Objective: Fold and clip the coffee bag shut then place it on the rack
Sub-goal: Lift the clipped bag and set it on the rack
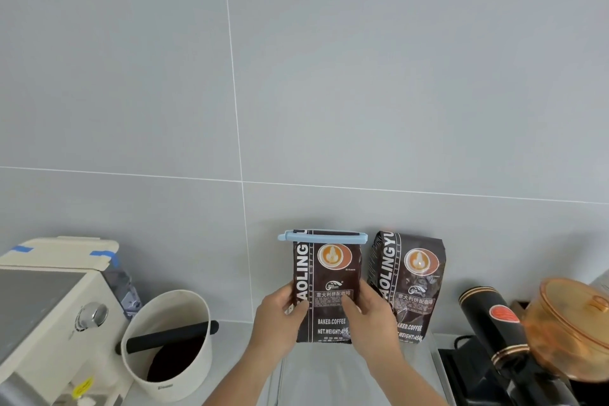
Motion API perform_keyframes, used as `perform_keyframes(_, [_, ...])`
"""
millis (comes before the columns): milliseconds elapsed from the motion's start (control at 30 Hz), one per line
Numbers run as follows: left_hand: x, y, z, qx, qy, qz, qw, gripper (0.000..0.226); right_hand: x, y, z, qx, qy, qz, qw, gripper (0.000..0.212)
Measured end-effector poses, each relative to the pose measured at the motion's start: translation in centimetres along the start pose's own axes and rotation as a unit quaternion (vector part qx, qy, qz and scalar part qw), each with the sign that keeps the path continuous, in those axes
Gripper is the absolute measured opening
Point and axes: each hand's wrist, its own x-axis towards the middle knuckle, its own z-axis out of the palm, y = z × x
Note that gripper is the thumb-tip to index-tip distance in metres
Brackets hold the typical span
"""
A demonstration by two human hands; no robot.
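Observation:
A dark brown coffee bag (329, 277) stands upright against the grey wall, its folded top closed by a light blue clip (322, 236). My left hand (280, 316) grips the bag's left edge and my right hand (369, 316) grips its right edge, thumbs on the front. The bag's bottom sits at the back of a pale rack or tray (329, 369) whose surface is hard to make out.
A second, unclipped coffee bag (408, 287) stands just right of the first. A white knock box (171, 346) with a black bar and a cream espresso machine (49, 306) are on the left. A black grinder (494, 326) and an amber lidded container (573, 326) are on the right.

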Motion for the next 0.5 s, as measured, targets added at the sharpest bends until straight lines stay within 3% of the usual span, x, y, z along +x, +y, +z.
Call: perform_keyframes(500, [2.2, -1.0, 0.4, 0.030, 0.007, 0.024, 0.999, 0.023, 0.8, -0.2, 0.2, -0.053, -0.014, -0.001, 0.999, 0.036])
